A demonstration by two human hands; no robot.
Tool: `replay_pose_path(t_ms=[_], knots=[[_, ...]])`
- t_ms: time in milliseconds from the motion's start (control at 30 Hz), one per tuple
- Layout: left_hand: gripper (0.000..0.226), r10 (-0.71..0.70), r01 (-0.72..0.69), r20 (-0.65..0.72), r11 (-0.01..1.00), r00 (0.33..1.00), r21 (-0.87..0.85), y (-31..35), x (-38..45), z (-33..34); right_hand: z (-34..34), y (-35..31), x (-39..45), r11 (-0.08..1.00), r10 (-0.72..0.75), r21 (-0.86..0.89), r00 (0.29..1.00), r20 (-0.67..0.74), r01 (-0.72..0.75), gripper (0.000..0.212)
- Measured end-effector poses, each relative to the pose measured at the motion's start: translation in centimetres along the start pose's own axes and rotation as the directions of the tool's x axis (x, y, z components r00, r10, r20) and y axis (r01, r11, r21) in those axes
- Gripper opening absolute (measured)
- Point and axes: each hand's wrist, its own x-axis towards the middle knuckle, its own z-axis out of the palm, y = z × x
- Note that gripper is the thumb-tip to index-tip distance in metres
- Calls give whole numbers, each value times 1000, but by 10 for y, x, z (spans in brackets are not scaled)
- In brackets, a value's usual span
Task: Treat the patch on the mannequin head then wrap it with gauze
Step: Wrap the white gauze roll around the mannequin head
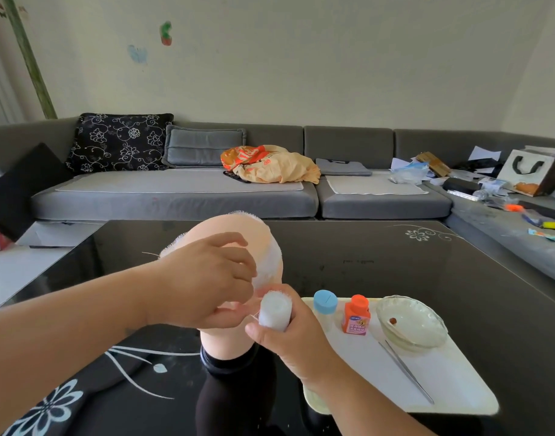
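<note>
A pale mannequin head stands on a black base on the dark glass table. A band of white gauze runs around the head, with frayed edges showing at the top and left. My left hand covers the near side of the head, its fingers curled at the gauze band; what they hold is hidden. My right hand grips the white gauze roll upright just below the band, close to my left fingers. The patch is hidden.
A white tray at the right holds a blue-capped bottle, an orange-capped bottle, a glass bowl with a small red-brown piece, and metal tweezers. A grey sofa with cushions and clutter lies behind the table.
</note>
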Motion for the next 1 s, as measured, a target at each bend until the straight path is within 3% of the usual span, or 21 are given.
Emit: replay_pose_path(t_ms=[133,267,467,567,700,1000], knots=[[26,-164,153,-106,983,981,-103,27,-3,5,-9,-2,-13,997,-38,-66,999,-8,38,47],[24,-381,326,-168,902,909,-285,66,-7,23,-20,6,-22,993,-26,-120,999,-45,21,48],[34,-644,527,-64,674,762,-518,113,2,68,-41,23,-38,998,54,-40,994,-98,-58,43],[45,-739,564,7,508,674,-652,126,17,89,-49,26,-46,995,92,-37,990,-104,-97,38],[54,-799,577,107,328,592,-748,139,33,114,-58,34,-56,986,164,45,986,-31,-163,35],[36,-810,587,170,245,562,-772,159,53,151,-76,56,-71,985,167,40,985,-41,-166,35]])
